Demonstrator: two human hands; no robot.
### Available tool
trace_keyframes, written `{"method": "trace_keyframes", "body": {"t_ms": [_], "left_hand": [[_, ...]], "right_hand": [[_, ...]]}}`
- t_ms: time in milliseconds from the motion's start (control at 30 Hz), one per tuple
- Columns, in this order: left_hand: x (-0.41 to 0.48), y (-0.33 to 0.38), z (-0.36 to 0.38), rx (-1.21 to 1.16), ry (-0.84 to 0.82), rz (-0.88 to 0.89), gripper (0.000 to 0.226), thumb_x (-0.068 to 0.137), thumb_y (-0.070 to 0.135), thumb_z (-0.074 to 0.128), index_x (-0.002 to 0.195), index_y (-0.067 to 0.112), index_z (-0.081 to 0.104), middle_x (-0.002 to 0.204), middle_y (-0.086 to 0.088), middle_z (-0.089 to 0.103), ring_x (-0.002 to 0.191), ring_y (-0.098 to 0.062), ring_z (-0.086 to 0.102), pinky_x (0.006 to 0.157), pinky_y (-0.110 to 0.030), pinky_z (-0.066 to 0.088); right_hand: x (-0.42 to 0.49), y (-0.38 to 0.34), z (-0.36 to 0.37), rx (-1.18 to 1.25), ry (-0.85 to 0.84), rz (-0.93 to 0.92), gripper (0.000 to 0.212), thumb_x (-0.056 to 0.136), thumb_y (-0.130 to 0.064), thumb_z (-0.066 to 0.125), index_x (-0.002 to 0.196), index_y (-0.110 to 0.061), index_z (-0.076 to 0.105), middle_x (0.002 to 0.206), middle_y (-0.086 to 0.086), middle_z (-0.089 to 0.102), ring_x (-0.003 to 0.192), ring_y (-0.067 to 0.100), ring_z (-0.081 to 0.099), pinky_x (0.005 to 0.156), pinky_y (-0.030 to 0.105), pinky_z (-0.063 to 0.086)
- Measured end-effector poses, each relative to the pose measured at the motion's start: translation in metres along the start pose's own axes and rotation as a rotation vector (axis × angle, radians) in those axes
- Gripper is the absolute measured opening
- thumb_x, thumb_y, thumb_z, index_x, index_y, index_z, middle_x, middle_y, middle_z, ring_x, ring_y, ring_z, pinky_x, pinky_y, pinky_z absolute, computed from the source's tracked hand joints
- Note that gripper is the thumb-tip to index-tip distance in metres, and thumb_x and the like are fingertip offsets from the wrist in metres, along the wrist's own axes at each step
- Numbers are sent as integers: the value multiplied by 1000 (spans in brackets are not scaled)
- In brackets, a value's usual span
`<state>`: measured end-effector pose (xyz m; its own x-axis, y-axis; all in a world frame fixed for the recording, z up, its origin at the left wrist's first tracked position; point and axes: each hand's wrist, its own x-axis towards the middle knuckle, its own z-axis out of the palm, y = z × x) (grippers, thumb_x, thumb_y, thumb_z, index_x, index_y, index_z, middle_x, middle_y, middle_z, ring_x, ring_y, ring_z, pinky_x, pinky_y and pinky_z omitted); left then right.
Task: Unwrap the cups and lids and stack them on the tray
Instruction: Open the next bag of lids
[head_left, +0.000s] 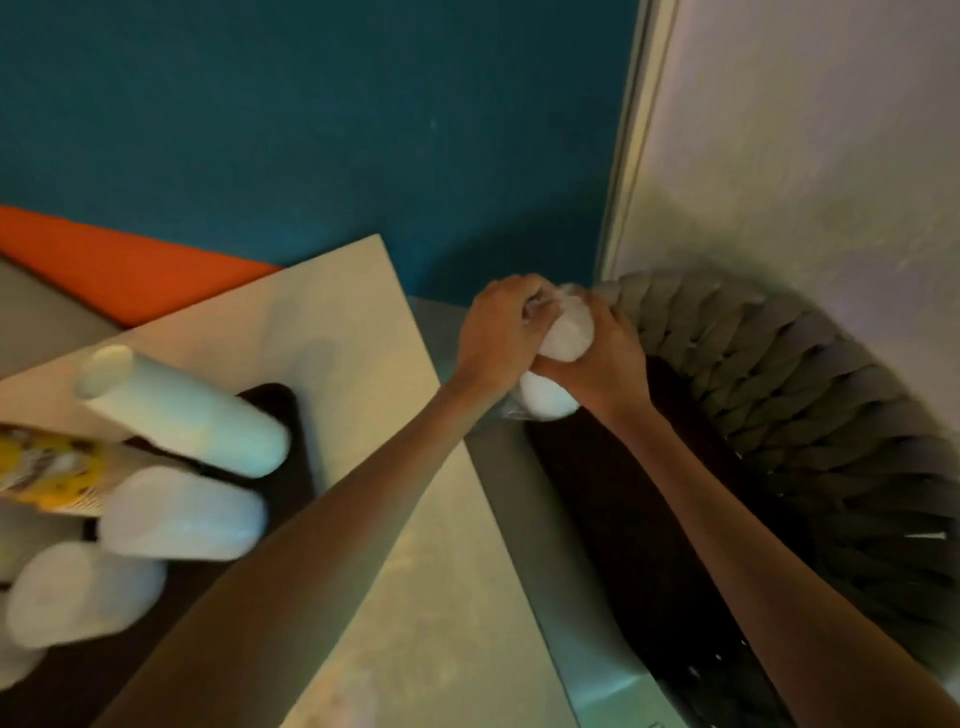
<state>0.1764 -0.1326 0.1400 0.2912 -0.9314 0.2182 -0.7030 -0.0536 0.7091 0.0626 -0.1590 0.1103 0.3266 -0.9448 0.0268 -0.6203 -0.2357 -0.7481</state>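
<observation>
**Nearest, left:** three white stacks (182, 415) on a dark tray (300, 436), with a yellow-patterned pack (47, 467) lying across them. Blur hid whether the stacks were wrapped or bare. The tray sat on the pale table (363, 322).

**Middle:** one wrapped stack (563, 338), white and rounded, was held in the air just past the table's edge, above the dark mouth of a woven basket (779, 395).
- The right hand (605, 353) was curled round its middle.
- The left hand (498, 332) was curled at its upper end, apparently pinching the clear film (540, 306).

**Farthest:** teal wall (311, 130).

**Step judged in hand:** stripping the film.

**Handling notes:**
- The right hand should grip firmly but not so hard that it crushes the thin rims.
- The left hand should tear at the end and peel downward, not pull sideways, which would probably fan the stack apart.
- Working over the basket would let the film drop in.
- The bared stack would then go on the tray beside the others.
</observation>
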Motion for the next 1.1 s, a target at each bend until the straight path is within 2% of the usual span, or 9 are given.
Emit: {"method": "trace_keyframes", "body": {"t_ms": [167,333,467,533,633,767,900,1033,1100], "left_hand": [[-41,3,-101,-27,95,-38,14,89,17,64,93,4,68,86,1,65,77,-10,57,71,-18,44],[-100,-19,-162,-43,97,-152,12,89,17,64,93,6,67,88,-5,67,71,-9,58,71,-19,48],[-144,-41,-179,-83,73,-268,13,90,20,63,95,8,66,92,-7,69,75,-21,65,77,-37,57],[-160,-49,-177,-108,67,-302,15,90,19,62,95,6,65,90,-9,68,72,-22,65,76,-38,58],[-176,-60,-175,-122,60,-322,14,90,20,62,93,6,64,82,-3,65,69,-20,65,73,-34,58],[-186,-71,-169,-146,78,-341,9,90,20,62,86,13,59,73,6,59,61,-10,62,62,-18,55],[-190,-76,-161,-179,35,-374,10,90,18,63,84,17,55,73,6,58,58,-8,61,53,-11,50],[-191,-75,-158,-133,-51,-347,12,88,24,66,92,15,58,86,2,61,73,-11,61,68,-19,51],[-190,-74,-159,-8,-147,-274,36,84,27,70,115,15,57,109,2,56,93,-10,56,80,-16,46]], "right_hand": [[-36,-91,9,-45,-134,-193,85,73,-46,77,141,-14,37,138,5,47,125,22,42,97,26,33],[-86,-137,44,23,-256,-218,83,69,-43,80,138,-17,41,134,1,50,124,18,44,94,20,32],[-125,-143,80,14,-310,-187,85,67,-49,80,137,-21,41,132,-2,51,118,12,49,89,12,30],[-136,-138,94,-24,-344,-176,87,67,-52,78,139,-22,39,133,-2,50,119,13,49,90,12,29],[-148,-134,107,-29,-348,-174,85,69,-46,79,139,-17,40,133,2,51,120,16,50,92,13,29],[-153,-130,115,-64,-377,-181,84,72,-42,78,140,-14,39,136,4,50,123,19,48,100,20,32],[-158,-117,122,-41,-368,-154,85,69,-42,81,139,-15,41,134,3,52,121,18,51,96,18,32],[-161,-105,126,15,-336,-145,85,68,-41,82,138,-15,41,135,4,53,123,20,50,103,29,37],[-163,-101,128,18,-307,-139,93,64,-45,82,140,-17,38,138,3,49,126,19,47,105,31,37]]}}
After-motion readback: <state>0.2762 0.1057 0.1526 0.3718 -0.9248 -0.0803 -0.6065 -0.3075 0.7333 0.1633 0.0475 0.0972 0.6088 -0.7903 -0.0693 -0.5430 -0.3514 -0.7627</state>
